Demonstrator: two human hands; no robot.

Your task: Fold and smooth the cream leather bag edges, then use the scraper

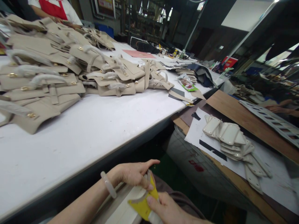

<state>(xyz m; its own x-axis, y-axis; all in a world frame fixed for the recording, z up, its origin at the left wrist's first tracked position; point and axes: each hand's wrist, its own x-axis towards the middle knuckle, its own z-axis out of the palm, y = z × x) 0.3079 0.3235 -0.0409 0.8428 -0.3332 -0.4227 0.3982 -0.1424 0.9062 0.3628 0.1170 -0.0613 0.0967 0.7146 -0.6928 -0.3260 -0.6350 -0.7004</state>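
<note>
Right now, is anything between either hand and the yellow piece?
Nothing visible. The left hand pinches the top of the yellow piece and the right hand grips its lower edge; both touch it directly.

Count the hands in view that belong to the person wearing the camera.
2. The left hand pinches the top of a yellow piece; the right hand grips its lower edge. Nothing hides either.

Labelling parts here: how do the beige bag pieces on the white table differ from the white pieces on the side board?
The beige bag pieces are large, with gold hardware and wrapped handles, heaped in a wide pile on the white table. The white pieces are small flat tabs with no visible hardware, overlapped in a line on the side board. Both lie apart from the hands.
</note>
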